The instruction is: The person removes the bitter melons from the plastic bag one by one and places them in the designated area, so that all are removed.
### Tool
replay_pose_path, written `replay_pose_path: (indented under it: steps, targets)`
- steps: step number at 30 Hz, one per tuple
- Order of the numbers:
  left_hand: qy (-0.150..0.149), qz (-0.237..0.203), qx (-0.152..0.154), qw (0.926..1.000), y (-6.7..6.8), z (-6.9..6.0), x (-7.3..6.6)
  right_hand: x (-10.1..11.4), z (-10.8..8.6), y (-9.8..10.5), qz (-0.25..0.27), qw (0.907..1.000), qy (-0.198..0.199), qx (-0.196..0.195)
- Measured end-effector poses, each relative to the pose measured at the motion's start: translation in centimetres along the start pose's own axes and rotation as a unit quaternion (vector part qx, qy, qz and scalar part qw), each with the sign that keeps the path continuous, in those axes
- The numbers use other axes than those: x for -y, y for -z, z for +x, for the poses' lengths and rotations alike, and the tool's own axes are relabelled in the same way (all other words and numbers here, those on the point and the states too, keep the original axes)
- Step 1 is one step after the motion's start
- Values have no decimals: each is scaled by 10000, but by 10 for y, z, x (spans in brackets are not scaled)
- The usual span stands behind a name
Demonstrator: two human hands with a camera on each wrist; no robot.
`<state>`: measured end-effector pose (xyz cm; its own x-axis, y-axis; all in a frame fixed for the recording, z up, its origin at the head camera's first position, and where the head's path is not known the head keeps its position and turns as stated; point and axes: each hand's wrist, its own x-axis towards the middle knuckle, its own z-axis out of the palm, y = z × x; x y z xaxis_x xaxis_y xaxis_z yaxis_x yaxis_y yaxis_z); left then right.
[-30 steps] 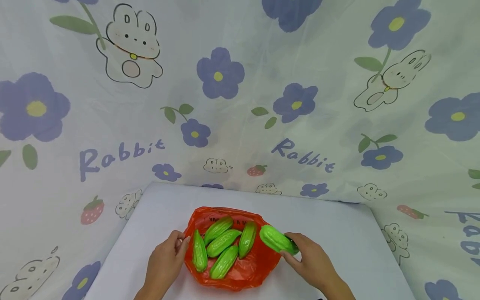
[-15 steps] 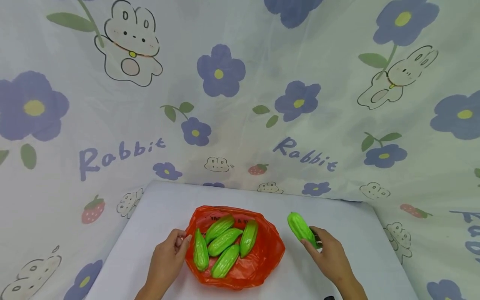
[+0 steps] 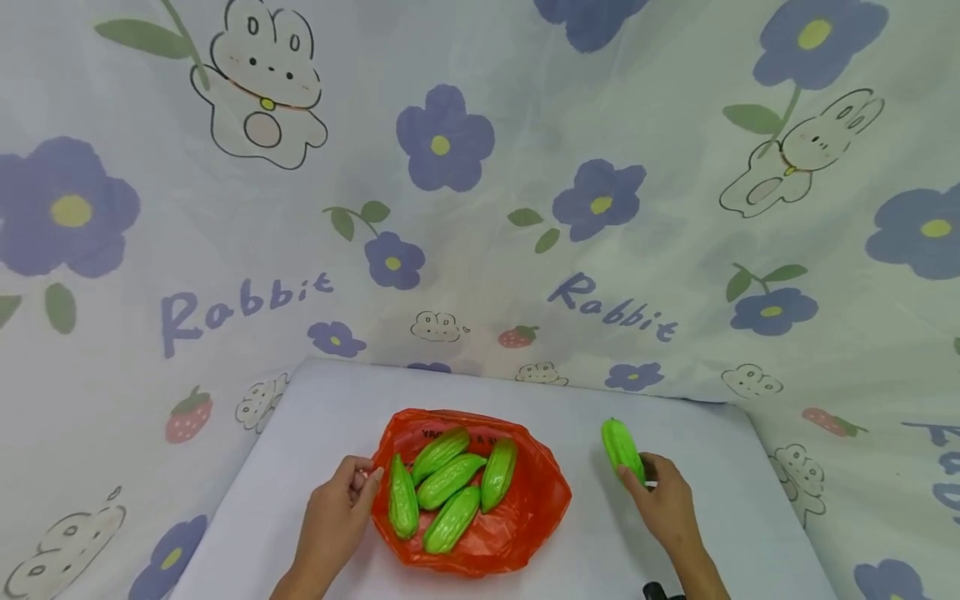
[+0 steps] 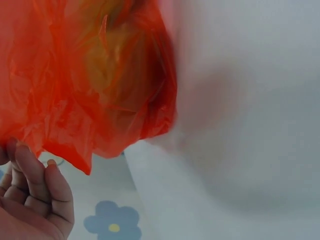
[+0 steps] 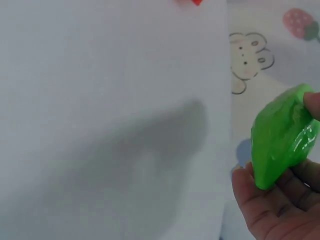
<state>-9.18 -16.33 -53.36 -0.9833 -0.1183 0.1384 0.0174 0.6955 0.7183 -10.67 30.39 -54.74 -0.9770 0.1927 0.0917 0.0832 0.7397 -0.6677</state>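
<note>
An open red plastic bag (image 3: 525,525) sits on the white table in the head view, with several glossy green bitter melons (image 3: 450,482) lying inside it. At its left rim my left hand (image 3: 333,510) pinches the plastic between thumb and fingers. The left wrist view shows the bag's side (image 4: 65,95) hanging above those fingers. To the right of the bag, my right hand (image 3: 666,507) grips another bitter melon (image 3: 622,447) by its near end, the other end pointing away. In the right wrist view this bitter melon (image 5: 280,135) lies between thumb and curled fingers, apart from the table.
The white table (image 3: 345,400) ends at a cloth backdrop (image 3: 480,250) printed with rabbits and purple flowers, which rises behind and at both sides. A small black object (image 3: 654,591) shows at the bottom edge beside my right forearm.
My right hand has carried its bitter melon rightward from over the bag's right rim to over the table, turning it to point more away. My left hand stays at the bag's rim.
</note>
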Motion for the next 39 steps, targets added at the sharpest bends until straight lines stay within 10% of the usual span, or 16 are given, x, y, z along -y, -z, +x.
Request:
replay_pose_path:
  steps: [17, 39]
  targets:
    - [19, -131, -64, 9999, -2, -1, 1, -34, 16, -35, -232, 9981, -565, 44]
    - [-54, -89, -155, 9998, -5, -2, 2, -28, 19, -54, -886, 9939, -659, -76]
